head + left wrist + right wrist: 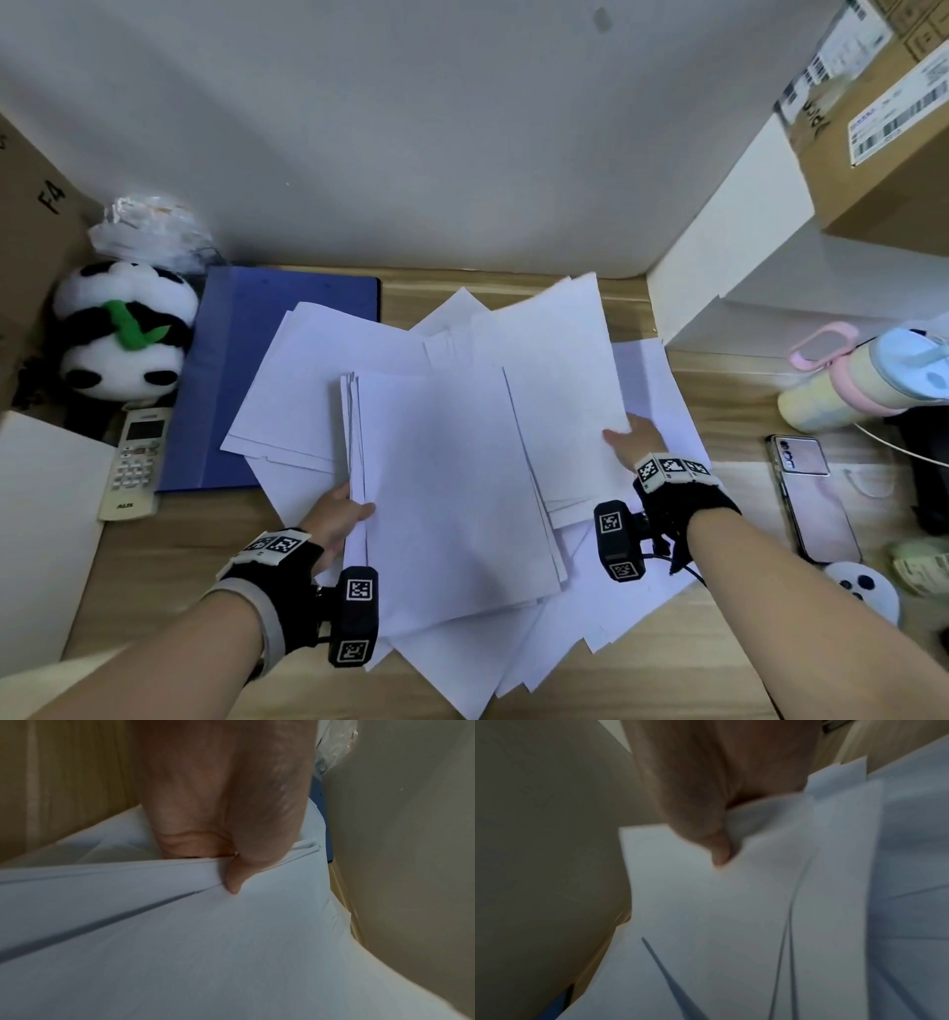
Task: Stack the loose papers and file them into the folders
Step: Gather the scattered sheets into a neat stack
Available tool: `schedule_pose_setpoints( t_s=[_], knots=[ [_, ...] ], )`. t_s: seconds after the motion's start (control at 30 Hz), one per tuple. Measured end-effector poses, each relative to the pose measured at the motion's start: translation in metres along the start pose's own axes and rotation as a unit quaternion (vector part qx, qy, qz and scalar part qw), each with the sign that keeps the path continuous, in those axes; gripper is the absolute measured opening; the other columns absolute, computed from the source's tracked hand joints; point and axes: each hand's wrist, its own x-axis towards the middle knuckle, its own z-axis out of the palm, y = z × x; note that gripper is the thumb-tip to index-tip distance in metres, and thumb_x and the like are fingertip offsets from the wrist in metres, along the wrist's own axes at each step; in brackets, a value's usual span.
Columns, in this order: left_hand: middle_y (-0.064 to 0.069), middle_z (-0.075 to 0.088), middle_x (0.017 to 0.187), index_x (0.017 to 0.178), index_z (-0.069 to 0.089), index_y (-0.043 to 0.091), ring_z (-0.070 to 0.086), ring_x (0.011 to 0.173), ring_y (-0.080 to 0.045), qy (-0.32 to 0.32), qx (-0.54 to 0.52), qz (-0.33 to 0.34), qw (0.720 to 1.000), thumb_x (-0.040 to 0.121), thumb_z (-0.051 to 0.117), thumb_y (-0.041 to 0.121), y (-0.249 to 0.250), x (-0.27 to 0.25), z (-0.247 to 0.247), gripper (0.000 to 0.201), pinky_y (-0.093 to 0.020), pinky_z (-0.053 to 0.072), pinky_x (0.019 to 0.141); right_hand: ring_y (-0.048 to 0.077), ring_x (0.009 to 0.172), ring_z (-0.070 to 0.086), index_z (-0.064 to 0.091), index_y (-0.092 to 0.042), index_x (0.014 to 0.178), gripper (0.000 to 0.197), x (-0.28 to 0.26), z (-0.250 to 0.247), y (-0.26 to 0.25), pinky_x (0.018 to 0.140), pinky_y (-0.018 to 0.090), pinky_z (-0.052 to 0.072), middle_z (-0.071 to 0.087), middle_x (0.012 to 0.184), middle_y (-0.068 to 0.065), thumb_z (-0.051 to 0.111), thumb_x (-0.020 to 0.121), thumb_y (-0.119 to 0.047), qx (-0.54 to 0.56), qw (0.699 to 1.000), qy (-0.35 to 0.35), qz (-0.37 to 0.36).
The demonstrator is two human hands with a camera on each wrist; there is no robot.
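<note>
Head view | left hand [336, 519] fingers clamp gathered paper stack [447, 493] | right hand [634, 437] fingers pinch loose sheet [560, 370] | blue folder [246, 349] on worktop [739, 606]

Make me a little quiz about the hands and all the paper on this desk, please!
1. True or false: the left hand pinches a stack of sheets at its edge.
2. What does the right hand hold? A) a sheet of paper B) the phone C) the water bottle
3. Fill in: the blue folder lies beside the toy ____.

Key: 1 true; 2 A; 3 panda.
</note>
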Motion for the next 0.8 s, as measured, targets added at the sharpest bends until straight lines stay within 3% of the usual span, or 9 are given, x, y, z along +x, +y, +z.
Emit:
schedule_pose_setpoints(
  t_s=[0.07, 0.13, 0.2, 0.3, 0.43, 0.53, 0.6, 0.73, 0.8],
  knots=[
    [-0.022, 0.056, 0.131, 0.136, 0.047, 0.000, 0.056, 0.105, -0.032, -0.009, 0.003, 0.001, 1.000, 0.094, 0.043, -0.008, 0.002, -0.004, 0.001, 0.043, -0.050, 0.042, 0.104, 0.034, 0.111, 0.057, 0.059, -0.004, 0.121, 0.031, -0.002, -0.006, -0.002, 0.094, 0.035, 0.044, 0.063, 0.120, 0.018, 0.043, 0.095, -0.010, 0.063, 0.985, 0.162, 0.001],
    [-0.023, 0.056, 0.132, 0.135, 0.046, 0.000, 0.056, 0.106, -0.032, -0.023, -0.004, 0.001, 1.000, 0.094, 0.042, -0.009, 0.003, -0.008, 0.003, 0.042, -0.050, 0.041, 0.104, 0.028, 0.100, 0.057, 0.056, 0.000, 0.114, 0.026, -0.005, -0.018, -0.007, 0.090, 0.034, 0.043, 0.061, 0.106, 0.016, 0.039, 0.096, -0.006, 0.147, 0.954, 0.263, -0.009],
    [-0.024, 0.054, 0.133, 0.136, 0.045, 0.000, 0.055, 0.107, -0.032, -0.032, -0.009, 0.000, 0.999, 0.094, 0.040, -0.010, 0.005, -0.011, 0.005, 0.043, -0.050, 0.041, 0.103, 0.023, 0.104, 0.053, 0.051, 0.006, 0.109, 0.022, -0.005, -0.036, -0.015, 0.089, 0.026, 0.037, 0.056, 0.107, 0.014, 0.037, 0.097, -0.006, 0.234, 0.925, 0.298, -0.018],
    [-0.026, 0.054, 0.132, 0.137, 0.044, -0.002, 0.056, 0.104, -0.034, -0.048, -0.014, -0.005, 0.999, 0.095, 0.040, -0.007, 0.007, -0.016, 0.007, 0.042, -0.051, 0.042, 0.099, 0.026, 0.121, 0.049, 0.043, 0.009, 0.130, 0.037, -0.020, -0.064, -0.033, 0.087, 0.018, 0.030, 0.051, 0.129, 0.021, 0.038, 0.099, -0.011, 0.280, 0.904, 0.320, -0.036],
    [-0.025, 0.055, 0.130, 0.134, 0.047, -0.004, 0.057, 0.108, -0.037, -0.050, -0.043, -0.014, 0.998, 0.100, 0.042, 0.019, 0.012, -0.021, 0.010, 0.041, -0.044, 0.045, 0.090, 0.021, 0.095, 0.049, 0.045, 0.005, 0.131, 0.045, -0.019, -0.064, -0.038, 0.076, 0.034, 0.044, 0.052, 0.106, 0.010, 0.051, 0.092, -0.017, 0.286, 0.945, 0.158, -0.027],
    [-0.024, 0.056, 0.131, 0.133, 0.049, -0.004, 0.057, 0.112, -0.035, -0.037, -0.067, -0.017, 0.997, 0.100, 0.038, 0.035, 0.011, -0.018, 0.008, 0.051, -0.043, 0.044, 0.096, 0.032, 0.103, 0.060, 0.052, -0.001, 0.126, 0.039, -0.032, -0.036, -0.031, 0.088, 0.040, 0.049, 0.062, 0.118, 0.014, 0.054, 0.089, -0.012, 0.207, 0.977, 0.029, -0.034],
    [-0.024, 0.056, 0.130, 0.133, 0.049, -0.003, 0.056, 0.107, -0.033, -0.021, -0.081, -0.019, 0.996, 0.100, 0.035, 0.038, 0.012, -0.020, 0.008, 0.055, -0.042, 0.045, 0.092, 0.032, 0.108, 0.059, 0.053, -0.003, 0.127, 0.037, -0.047, -0.008, -0.023, 0.089, 0.034, 0.045, 0.061, 0.123, 0.015, 0.052, 0.091, -0.010, 0.129, 0.990, -0.032, -0.041],
    [-0.015, 0.050, 0.139, 0.140, 0.041, 0.005, 0.051, 0.125, -0.035, -0.022, -0.091, -0.037, 0.995, 0.092, 0.038, 0.059, 0.007, -0.021, 0.002, 0.073, -0.045, 0.042, 0.100, 0.032, 0.121, 0.054, 0.049, 0.001, 0.131, 0.040, -0.071, 0.043, -0.005, 0.094, 0.028, 0.041, 0.054, 0.134, 0.020, 0.049, 0.091, -0.003, 0.068, 0.992, -0.095, -0.041],
    [-0.015, 0.046, 0.145, 0.143, 0.038, 0.008, 0.047, 0.129, -0.035, -0.046, -0.087, -0.047, 0.994, 0.090, 0.046, 0.055, 0.004, -0.019, 0.001, 0.071, -0.053, 0.038, 0.107, 0.030, 0.123, 0.053, 0.047, 0.000, 0.133, 0.041, -0.077, 0.059, 0.003, 0.099, 0.028, 0.041, 0.054, 0.135, 0.017, 0.051, 0.092, -0.006, 0.035, 0.990, -0.135, -0.036]
  ],
)
